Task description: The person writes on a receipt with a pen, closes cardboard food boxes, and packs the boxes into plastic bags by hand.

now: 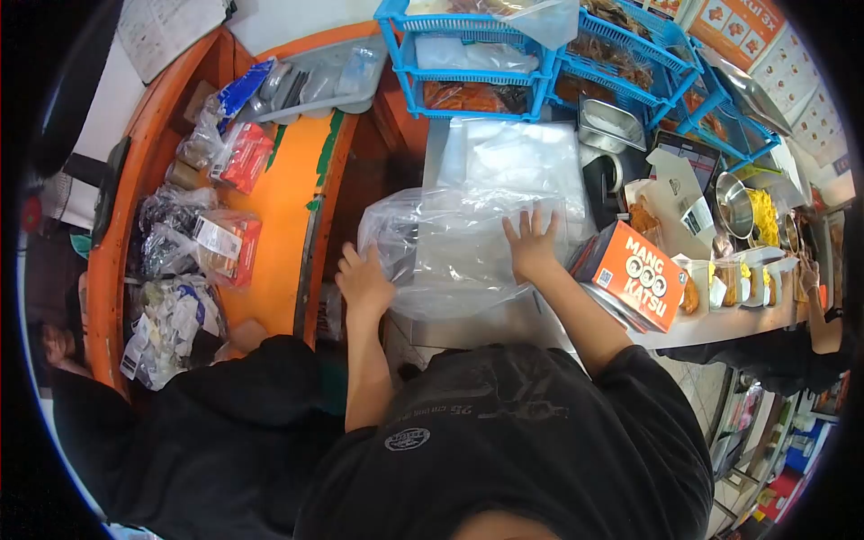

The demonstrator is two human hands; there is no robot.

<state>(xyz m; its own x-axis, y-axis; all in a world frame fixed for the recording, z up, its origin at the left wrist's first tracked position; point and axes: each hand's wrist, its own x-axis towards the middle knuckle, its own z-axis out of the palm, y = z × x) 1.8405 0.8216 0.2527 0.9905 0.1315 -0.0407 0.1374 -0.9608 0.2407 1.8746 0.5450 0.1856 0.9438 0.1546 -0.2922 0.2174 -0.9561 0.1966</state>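
A clear plastic bag (450, 256) lies puffed out across the metal worktop (540, 326), between my two hands. My left hand (364, 281) is against the bag's left end, fingers apart and pointing away from me; any grip on the film cannot be made out. On the bag's right part rests my right hand (535, 247), its fingers spread. Just beyond it is a stack of flat clear plastic bags (517, 153). Close to my right forearm stand orange printed boxes (634, 274) marked "Mang Katsu".
Blue plastic racks (477, 76) hold packed goods at the back. Open food boxes (720, 286), a metal bowl (733, 205) and a metal container (612, 124) stand to the right. Bagged orders (225, 243) sit on the orange counter (270, 270). People in black are on both sides.
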